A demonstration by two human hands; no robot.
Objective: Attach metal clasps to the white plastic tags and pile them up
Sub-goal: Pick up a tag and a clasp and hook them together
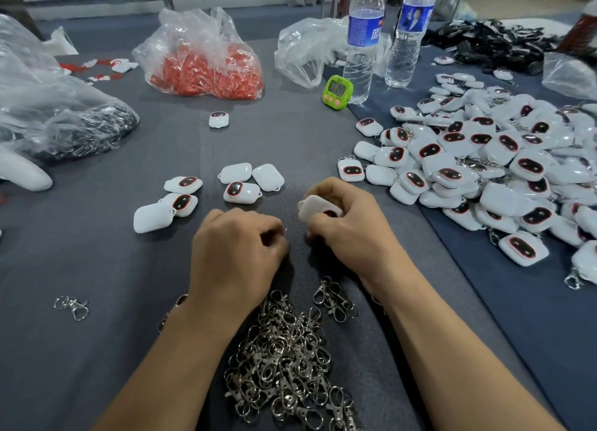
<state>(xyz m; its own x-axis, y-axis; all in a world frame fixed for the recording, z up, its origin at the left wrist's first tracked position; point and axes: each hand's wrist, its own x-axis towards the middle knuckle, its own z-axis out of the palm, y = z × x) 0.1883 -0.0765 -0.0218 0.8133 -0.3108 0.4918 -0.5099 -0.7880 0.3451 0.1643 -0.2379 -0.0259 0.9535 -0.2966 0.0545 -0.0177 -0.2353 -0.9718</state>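
While right hand gripped white tag just beyond clasp heap, left hand sat curled; could not tell what its grip held. Tag could slip, drop on surface if pinch went loose.

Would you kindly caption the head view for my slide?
Right hand grips a white tag beside the curled left hand, near a heap of metal clasps.

Open cloth left of clasp heap; tag pile crowds right
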